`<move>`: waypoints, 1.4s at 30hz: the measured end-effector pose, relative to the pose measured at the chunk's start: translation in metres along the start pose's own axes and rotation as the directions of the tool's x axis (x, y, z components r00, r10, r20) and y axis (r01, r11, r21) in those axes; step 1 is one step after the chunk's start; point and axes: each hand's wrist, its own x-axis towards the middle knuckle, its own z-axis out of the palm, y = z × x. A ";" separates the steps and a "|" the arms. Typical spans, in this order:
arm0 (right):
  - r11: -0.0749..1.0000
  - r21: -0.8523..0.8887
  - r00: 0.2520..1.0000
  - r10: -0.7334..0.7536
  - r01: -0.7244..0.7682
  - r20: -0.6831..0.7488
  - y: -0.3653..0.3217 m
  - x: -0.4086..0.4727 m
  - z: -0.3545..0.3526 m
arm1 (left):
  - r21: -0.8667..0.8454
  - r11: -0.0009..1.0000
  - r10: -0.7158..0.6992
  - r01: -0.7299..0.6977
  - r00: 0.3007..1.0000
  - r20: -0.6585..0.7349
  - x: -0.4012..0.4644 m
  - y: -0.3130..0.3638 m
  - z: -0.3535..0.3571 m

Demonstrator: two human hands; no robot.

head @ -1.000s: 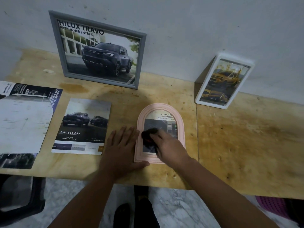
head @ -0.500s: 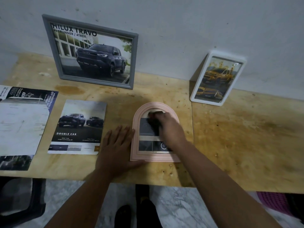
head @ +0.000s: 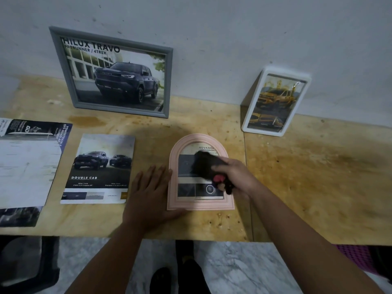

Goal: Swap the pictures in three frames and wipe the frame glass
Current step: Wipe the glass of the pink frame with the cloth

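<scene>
A person wipes the glass of a pink arched picture frame (head: 200, 205), lying flat on the pale plywood worktop (head: 318, 177) at lower centre. The right hand (head: 235, 177) has its grip curled round a dark bunched cloth (head: 204, 165), pressing it onto the glass. The left hand (head: 150, 194) lies flat, fingers straight, against the frame's left edge and holds nothing. Should that brace slip, the frame would likely skid right under the strokes; hard pressure could stress the glass. A grey-framed truck picture (head: 112, 75), upper left, and a white-framed yellow-truck picture (head: 275, 102), upper right, lean on the wall.
</scene>
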 end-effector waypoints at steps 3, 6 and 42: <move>0.990 0.119 0.985 -0.053 0.073 -0.163 -0.007 0.019 0.008 | -0.005 1.000 0.000 0.000 1.000 0.008 0.000 0.000 0.000; 0.735 -0.590 0.783 -0.565 0.334 -0.260 -0.003 0.042 0.015 | 0.000 1.000 0.000 0.000 1.000 0.016 0.000 0.000 -0.001; 0.193 -0.966 0.748 -0.664 0.173 0.001 0.027 0.077 0.047 | -0.015 1.000 0.006 -0.006 1.000 0.014 0.002 -0.002 0.001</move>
